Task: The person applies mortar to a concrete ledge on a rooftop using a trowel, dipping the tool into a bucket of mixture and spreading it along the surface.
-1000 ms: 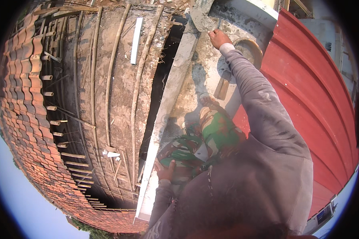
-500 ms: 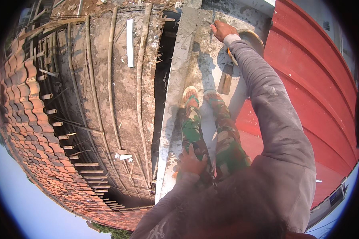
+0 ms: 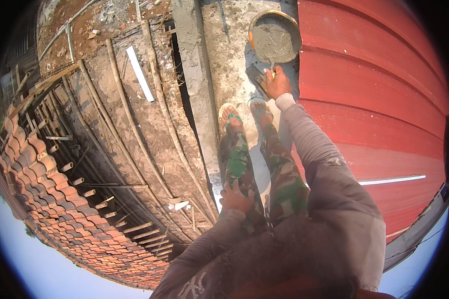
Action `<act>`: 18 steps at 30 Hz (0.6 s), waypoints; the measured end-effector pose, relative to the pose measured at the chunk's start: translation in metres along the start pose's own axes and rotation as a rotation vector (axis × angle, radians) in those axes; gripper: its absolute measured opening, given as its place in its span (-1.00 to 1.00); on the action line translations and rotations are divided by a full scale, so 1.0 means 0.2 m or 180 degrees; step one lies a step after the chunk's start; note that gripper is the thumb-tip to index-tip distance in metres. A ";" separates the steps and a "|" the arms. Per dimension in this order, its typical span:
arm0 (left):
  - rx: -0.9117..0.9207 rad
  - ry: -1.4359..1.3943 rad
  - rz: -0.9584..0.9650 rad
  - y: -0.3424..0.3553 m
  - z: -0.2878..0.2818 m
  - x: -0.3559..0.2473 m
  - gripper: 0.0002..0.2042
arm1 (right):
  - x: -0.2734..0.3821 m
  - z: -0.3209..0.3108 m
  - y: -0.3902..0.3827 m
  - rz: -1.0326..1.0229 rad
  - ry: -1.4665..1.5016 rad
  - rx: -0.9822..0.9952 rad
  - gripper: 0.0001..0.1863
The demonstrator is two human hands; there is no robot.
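My right hand (image 3: 277,83) is closed just below the round tub (image 3: 300,42) of wet grey mortar (image 3: 273,44). It seems to grip a trowel (image 3: 272,65), whose thin, mortar-smeared neck points into the tub; its blade cannot be made out. Beside these fingers, a narrow brown board like a float (image 3: 257,78) lies on the concrete ledge (image 3: 229,65), partly in shadow. Lower down, my left hand (image 3: 236,198) rests on my left leg in camouflage trousers, fingers spread, holding nothing.
My sandalled feet stand on the ledge. Along its left side runs a strip of fresh grey mortar (image 3: 190,65), beside a dark gap. Beyond are a bare wall with bamboo poles (image 3: 122,94) and orange roof tiles (image 3: 80,219). Red metal roofing (image 3: 369,89) borders the right side.
My right hand has drawn back from the far part of the ledge to the near rim of the mortar tub. The whole view has turned and shifted. My left hand stays on my leg.
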State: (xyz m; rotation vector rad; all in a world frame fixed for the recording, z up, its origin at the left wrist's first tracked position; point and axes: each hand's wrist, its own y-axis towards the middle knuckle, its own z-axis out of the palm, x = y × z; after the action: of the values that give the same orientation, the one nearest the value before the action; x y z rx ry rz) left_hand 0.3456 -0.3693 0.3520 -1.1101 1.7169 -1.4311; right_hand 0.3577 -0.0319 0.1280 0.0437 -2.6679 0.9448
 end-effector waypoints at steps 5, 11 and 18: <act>-0.0126 0.0097 0.0103 0.03 0.03 0.00 -0.23 | -0.20 -0.01 0.70 0.0534 -0.1049 -0.0741 -0.57; -0.0131 0.0041 0.0148 0.05 0.07 0.01 -0.24 | -0.23 0.14 0.92 0.0418 -0.0652 0.0192 -0.58; -0.0211 -0.0063 0.0078 0.04 0.14 -0.01 -0.26 | -0.46 0.16 0.56 0.0542 0.1736 0.0243 -0.62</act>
State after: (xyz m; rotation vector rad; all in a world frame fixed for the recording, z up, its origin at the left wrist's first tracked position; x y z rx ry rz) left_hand 0.3691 -0.3805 0.3374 -1.1308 1.7695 -1.3527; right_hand 0.4211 0.0300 0.0088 -0.3753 -2.1545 0.9446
